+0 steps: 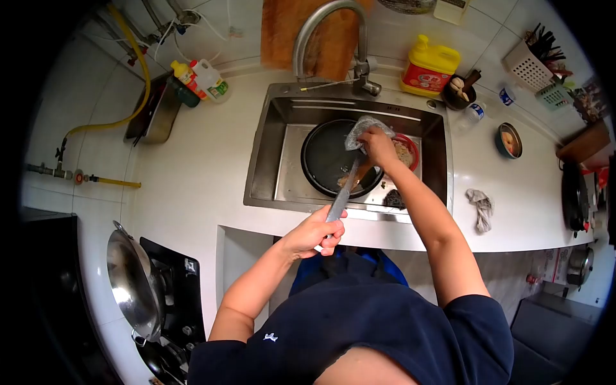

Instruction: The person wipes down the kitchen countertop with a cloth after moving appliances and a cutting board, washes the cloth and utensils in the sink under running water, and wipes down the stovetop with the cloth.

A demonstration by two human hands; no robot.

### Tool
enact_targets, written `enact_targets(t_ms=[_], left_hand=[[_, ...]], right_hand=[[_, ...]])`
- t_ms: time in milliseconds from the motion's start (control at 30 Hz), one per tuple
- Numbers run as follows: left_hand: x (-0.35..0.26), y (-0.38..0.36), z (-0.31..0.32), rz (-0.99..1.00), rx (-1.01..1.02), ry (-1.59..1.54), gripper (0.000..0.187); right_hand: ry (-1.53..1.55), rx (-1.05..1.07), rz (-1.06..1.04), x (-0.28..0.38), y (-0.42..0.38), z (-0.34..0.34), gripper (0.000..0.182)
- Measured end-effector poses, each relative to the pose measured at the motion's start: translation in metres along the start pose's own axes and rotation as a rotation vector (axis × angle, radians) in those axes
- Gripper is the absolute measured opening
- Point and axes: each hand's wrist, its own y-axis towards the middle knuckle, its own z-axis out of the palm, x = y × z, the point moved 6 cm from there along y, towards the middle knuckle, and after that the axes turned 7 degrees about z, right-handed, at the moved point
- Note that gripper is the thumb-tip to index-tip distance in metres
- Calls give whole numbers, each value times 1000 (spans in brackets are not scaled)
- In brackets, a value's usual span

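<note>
My left hand (316, 235) is closed around the grey handle of a long, narrow utensil (346, 194) at the sink's front edge. Its far end reaches over a round black pan (321, 151) in the sink. My right hand (377, 146) grips a crumpled, silvery-grey cloth-like piece (359, 132) above the pan's right side, close to the utensil's far end. Beside the pan is a red-rimmed bowl (414, 154) with pale contents, partly hidden by my right hand. A dark scrubber-like clump (393, 199) lies at the sink's front right.
A tall faucet (308, 35) arches behind the sink (264, 173). Yellow jug (427, 67), small bowl (509, 141) and rag (480, 210) are on the right counter. Bottles (208, 80) stand at the back left. A wok (131, 282) sits by the stove at the left.
</note>
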Motion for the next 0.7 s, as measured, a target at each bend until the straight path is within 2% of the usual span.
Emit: enact_targets(t_ms=[33, 167, 267, 367, 467, 567, 600, 700], left_hand=[[4, 1, 6, -14, 4, 11, 28], [14, 13, 22, -9, 2, -72, 25], [15, 22, 31, 31, -8, -132, 24], [17, 29, 37, 31, -6, -145, 23], [13, 33, 40, 4, 14, -111, 23], [15, 34, 40, -70, 4, -49, 24], [14, 34, 40, -68, -2, -20, 25], [14, 31, 39, -59, -8, 29, 26]], right_hand=[[42, 24, 23, -7, 0, -1, 18], [-216, -180, -85, -20, -2, -23, 12], [-395, 105, 2, -43, 1, -2, 21], [-21, 494, 120, -70, 3, 33, 26], [-86, 131, 49, -43, 3, -16, 37], [-2, -47, -118, -46, 8, -20, 40], [21, -47, -221, -44, 9, -22, 41], [74, 291, -92, -67, 16, 6, 32]])
